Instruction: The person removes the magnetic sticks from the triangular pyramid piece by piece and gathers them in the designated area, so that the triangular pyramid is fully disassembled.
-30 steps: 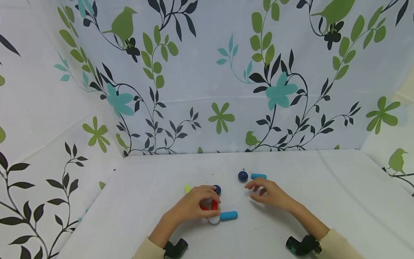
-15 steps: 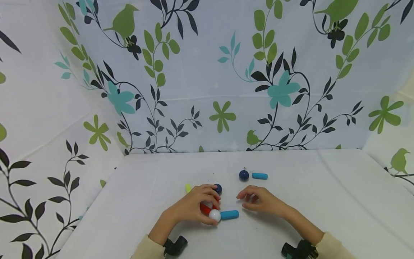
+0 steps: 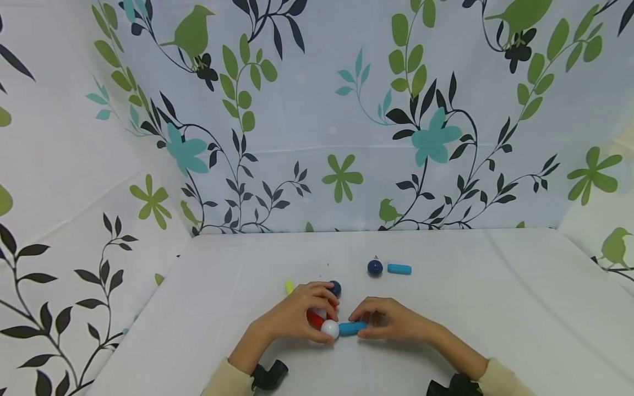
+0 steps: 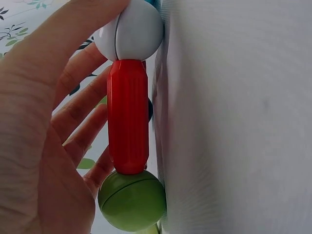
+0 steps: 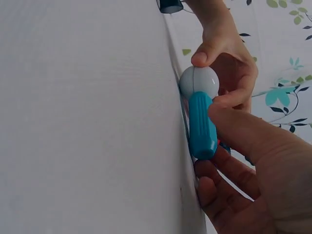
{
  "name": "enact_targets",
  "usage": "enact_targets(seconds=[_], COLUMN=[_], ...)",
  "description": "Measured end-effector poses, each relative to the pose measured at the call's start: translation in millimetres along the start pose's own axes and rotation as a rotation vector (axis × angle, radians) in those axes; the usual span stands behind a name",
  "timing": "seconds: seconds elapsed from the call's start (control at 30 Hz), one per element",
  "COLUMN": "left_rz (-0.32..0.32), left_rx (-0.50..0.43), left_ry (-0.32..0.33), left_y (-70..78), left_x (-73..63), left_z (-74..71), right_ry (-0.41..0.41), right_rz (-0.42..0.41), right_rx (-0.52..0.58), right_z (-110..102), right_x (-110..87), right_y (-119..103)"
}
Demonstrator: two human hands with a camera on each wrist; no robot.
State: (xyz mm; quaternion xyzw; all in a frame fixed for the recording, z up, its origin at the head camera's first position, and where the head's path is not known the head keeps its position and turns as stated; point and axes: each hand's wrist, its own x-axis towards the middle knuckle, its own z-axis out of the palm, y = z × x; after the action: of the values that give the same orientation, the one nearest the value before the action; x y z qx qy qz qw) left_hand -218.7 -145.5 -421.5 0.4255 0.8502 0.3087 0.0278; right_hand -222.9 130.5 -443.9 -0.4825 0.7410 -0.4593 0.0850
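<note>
My left hand [image 3: 299, 313] holds a glossy white ball [image 3: 330, 329], its thumb on the near side and fingers reaching round behind. From that ball a ribbed red rod [image 4: 127, 117] runs to a green ball [image 4: 131, 200], as the left wrist view shows. Another red rod and a navy ball [image 3: 335, 288] show beyond my left fingers, which partly cover them. A light-blue rod [image 5: 202, 124] sticks out of the white ball to the right. My right hand [image 3: 396, 320] pinches this rod near its free end, thumb on the near side, fingers behind.
Farther back on the white table [image 3: 475, 286] lie a loose navy ball [image 3: 375, 268] and a second light-blue rod [image 3: 399, 269]. A yellow-green rod [image 3: 289, 286] peeks out behind my left hand. Patterned cloth [image 3: 297, 126] hangs behind the table.
My right hand has come left and toward me from near the loose navy ball, and now pinches the attached light-blue rod. My left thumb has shifted slightly, leaving more of the white ball visible.
</note>
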Motion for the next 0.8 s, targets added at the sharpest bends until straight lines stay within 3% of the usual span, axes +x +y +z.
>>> enact_targets(seconds=[0.23, 0.8], left_rz=[0.005, 0.008], left_rx=[0.012, 0.024], left_ry=[0.009, 0.000], left_y=[-0.5, 0.1], left_x=[-1.4, 0.4], left_z=[-0.1, -0.1], right_ry=[-0.001, -0.035], right_rz=[0.064, 0.081], right_rx=[-0.009, -0.014], right_z=[7.0, 3.8], right_x=[7.1, 2.4], right_y=[0.4, 3.8])
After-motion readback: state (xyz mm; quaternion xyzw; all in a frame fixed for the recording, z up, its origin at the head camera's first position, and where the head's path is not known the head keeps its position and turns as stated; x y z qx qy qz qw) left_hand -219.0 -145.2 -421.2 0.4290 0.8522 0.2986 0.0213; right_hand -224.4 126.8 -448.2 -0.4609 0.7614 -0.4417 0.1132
